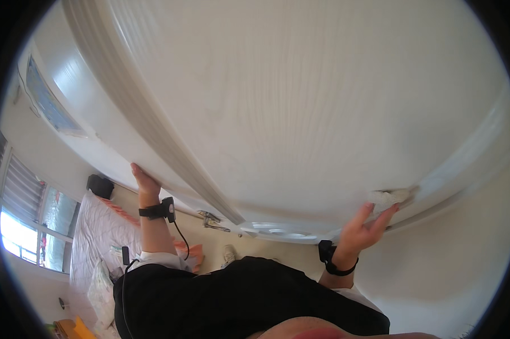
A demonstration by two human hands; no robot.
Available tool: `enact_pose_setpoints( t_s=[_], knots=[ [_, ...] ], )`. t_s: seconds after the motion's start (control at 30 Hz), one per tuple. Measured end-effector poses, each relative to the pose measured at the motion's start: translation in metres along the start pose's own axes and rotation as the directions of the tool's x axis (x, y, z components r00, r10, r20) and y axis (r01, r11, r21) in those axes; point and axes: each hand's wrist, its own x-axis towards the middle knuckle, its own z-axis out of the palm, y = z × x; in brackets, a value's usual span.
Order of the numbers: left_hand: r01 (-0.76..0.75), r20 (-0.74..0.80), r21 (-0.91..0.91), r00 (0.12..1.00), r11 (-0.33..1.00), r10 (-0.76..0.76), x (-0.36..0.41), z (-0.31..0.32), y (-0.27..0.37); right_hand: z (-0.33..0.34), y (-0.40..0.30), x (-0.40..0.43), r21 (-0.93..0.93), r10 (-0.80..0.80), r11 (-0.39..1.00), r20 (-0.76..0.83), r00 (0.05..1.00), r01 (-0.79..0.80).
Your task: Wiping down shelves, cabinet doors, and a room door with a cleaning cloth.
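A large white door with faint wood grain and a raised moulding fills the view before me. My right hand pinches a crumpled white cloth between thumb and fingers, pressing it to the door's lower right part beside the curved moulding. Farther left, my left hand touches the door near its outer edge. Its fingers are mostly hidden, so their grip is unclear. A metal lever handle sticks out below the moulding, between my two hands. Each wrist wears a black strap with a small device.
A bed with a pale sheet and orange trim stands at the left. Beyond it is a window. A black box-like object sits near the bed's far corner. A plain wall runs along the right. A cable hangs along my left side.
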Motion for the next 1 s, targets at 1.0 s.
enact_pose_setpoints(
  t_s=[1.0],
  knots=[
    [0.089, 0.836, 0.094, 0.534, 0.992, -0.127, 0.016, 0.013, 0.025, 0.109, -0.279, -0.085, 0.186, -0.145, 0.967, -0.146, 0.979, 0.171]
  ],
)
